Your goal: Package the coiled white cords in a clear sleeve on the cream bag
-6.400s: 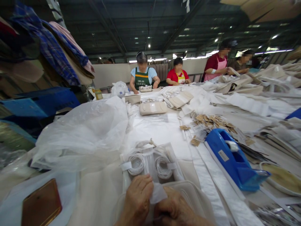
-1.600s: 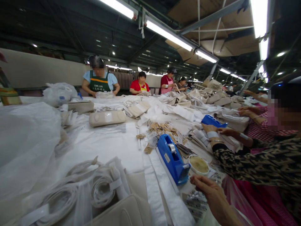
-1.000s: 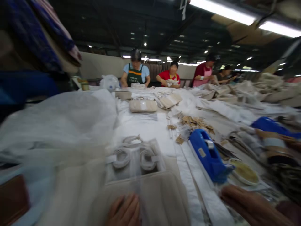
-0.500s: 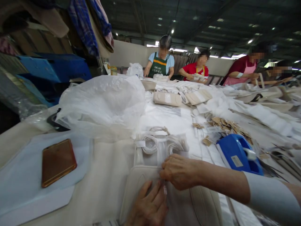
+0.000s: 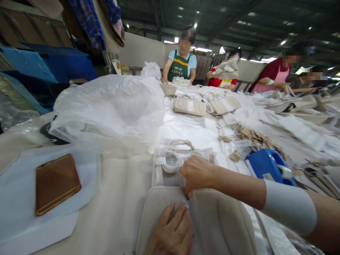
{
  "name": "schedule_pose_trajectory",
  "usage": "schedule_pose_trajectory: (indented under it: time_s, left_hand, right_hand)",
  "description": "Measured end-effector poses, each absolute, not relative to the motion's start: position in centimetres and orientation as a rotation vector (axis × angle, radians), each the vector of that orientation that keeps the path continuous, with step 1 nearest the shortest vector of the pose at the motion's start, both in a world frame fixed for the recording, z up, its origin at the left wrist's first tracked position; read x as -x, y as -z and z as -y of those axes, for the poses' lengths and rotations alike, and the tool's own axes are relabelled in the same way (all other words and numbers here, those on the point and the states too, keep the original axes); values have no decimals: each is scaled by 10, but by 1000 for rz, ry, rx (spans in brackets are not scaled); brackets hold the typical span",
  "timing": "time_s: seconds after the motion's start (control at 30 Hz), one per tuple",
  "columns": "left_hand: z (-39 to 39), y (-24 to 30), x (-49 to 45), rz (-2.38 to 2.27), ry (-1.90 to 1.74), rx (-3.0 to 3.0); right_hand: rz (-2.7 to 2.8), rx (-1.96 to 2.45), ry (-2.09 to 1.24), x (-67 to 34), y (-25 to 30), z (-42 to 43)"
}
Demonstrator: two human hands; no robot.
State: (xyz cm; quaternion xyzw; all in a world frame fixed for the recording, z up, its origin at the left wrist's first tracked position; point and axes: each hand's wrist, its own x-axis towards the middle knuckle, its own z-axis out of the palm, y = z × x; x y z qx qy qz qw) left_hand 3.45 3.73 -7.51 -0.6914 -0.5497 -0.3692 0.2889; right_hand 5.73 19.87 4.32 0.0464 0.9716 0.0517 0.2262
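Observation:
A cream padded bag [image 5: 228,226] lies at the table's near edge. My left hand [image 5: 171,235] rests flat on its near left part, fingers spread. My right hand [image 5: 198,174] reaches across from the right, fingers curled and pinching at the bag's top edge, where thin clear film [image 5: 191,209] lies over it. What the fingers pinch is too small to make out. Just beyond sits a clear packet of coiled white straps [image 5: 172,160].
A brown phone [image 5: 57,182] lies at left on white sheets. A big clear plastic bag [image 5: 111,111] bulges behind it. A blue tape dispenser [image 5: 269,166] and loose paper tags [image 5: 255,138] sit at right. Several people work along the far side.
My view swung left from the tape dispenser back to the bag. My right hand came across onto the bag's top edge, then shifted slightly farther; my left hand stays flat on the bag.

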Motion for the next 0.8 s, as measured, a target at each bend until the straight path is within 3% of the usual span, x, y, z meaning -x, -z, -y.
schedule_pose_trajectory:
  time_s: [0.23, 0.4, 0.57, 0.8]
  left_hand:
    - [-35, 75, -35, 1499, 957, 1878]
    - [-34, 75, -37, 1482, 937, 1872]
    - [-31, 66, -36, 1572, 951, 1856]
    - [-32, 69, -34, 1490, 918, 1890]
  right_hand:
    - [-3008, -193, -150, -95, -46, -206]
    - [-3307, -53, 246, -154, -12, -158]
    - [-3312, 64, 14, -177, 9, -139]
    - [-3427, 146, 98, -181, 24, -133]
